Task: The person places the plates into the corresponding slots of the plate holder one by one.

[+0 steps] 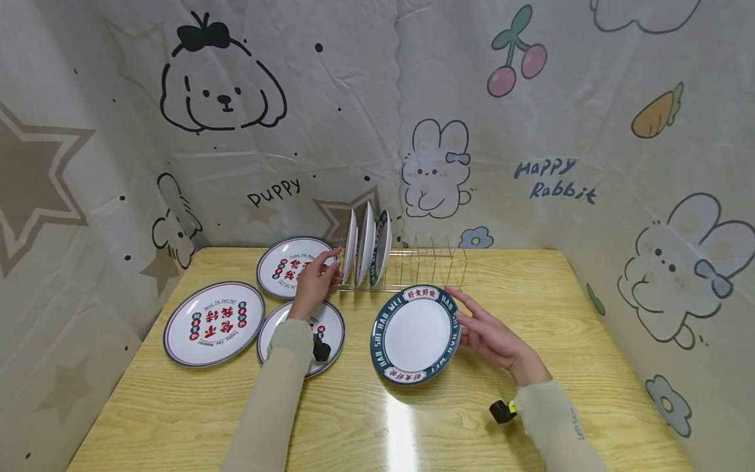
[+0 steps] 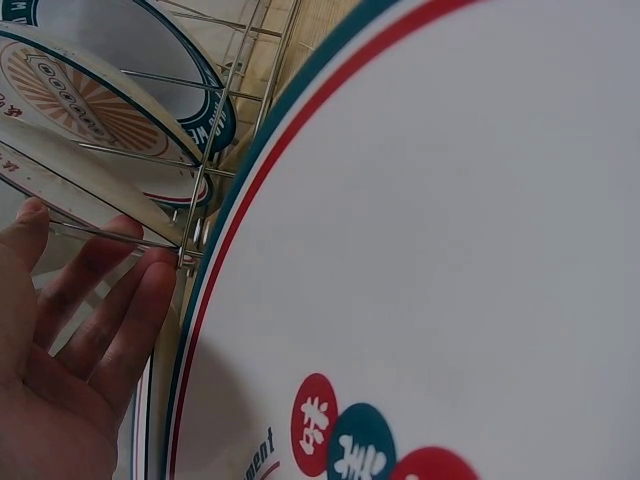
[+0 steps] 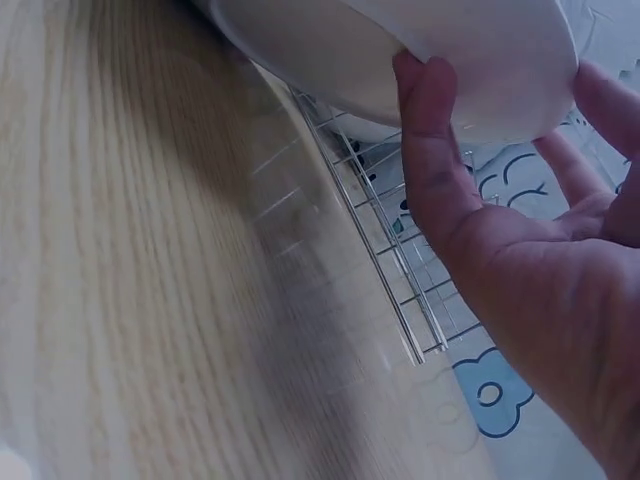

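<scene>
My right hand (image 1: 492, 337) grips the right edge of a plate (image 1: 415, 334) with a teal lettered rim and white center, tilted in front of the rack. In the right wrist view, a digit presses the plate's white underside (image 3: 490, 70) while other fingers are at its rim. My left hand (image 1: 315, 282) holds the left end of a wire dish rack (image 1: 433, 262); its fingertips (image 2: 120, 230) are on the end wire, close beside the leftmost plate (image 1: 349, 249). Several plates stand upright in the rack's left part, including one with a teal rim (image 1: 382, 249).
Three white plates with red and teal print lie left of the rack: a back one (image 1: 283, 259), a left one (image 1: 215, 321) and a front one (image 1: 277, 328), partly hidden under my left forearm. A printed curtain (image 1: 354, 131) hangs behind the wooden table (image 1: 354, 419).
</scene>
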`<state>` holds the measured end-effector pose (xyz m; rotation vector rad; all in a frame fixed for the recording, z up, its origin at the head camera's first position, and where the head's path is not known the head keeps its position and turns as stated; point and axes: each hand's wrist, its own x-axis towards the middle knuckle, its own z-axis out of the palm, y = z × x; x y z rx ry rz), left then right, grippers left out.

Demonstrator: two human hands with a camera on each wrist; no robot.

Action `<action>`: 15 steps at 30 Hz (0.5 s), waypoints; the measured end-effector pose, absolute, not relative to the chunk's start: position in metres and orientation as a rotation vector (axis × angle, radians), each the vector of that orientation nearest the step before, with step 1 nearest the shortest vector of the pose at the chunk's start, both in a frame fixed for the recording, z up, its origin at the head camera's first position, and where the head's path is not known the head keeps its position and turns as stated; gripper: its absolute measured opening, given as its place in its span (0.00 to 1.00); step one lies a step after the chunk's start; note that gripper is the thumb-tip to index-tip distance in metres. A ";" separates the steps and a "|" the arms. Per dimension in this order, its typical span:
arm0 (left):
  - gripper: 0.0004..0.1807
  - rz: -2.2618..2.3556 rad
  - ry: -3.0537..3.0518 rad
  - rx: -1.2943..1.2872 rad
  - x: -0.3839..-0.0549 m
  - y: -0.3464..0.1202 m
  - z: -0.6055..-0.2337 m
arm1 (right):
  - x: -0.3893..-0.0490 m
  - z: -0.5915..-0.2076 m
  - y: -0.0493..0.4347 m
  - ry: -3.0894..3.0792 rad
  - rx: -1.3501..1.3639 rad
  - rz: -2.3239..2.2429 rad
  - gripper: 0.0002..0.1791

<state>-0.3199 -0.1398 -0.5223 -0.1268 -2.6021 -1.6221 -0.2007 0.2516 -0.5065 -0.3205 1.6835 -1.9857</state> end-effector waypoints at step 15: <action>0.22 -1.638 -2.590 -0.121 -0.320 -0.140 -0.522 | -0.197 -0.482 0.251 1.917 -0.457 -1.868 0.33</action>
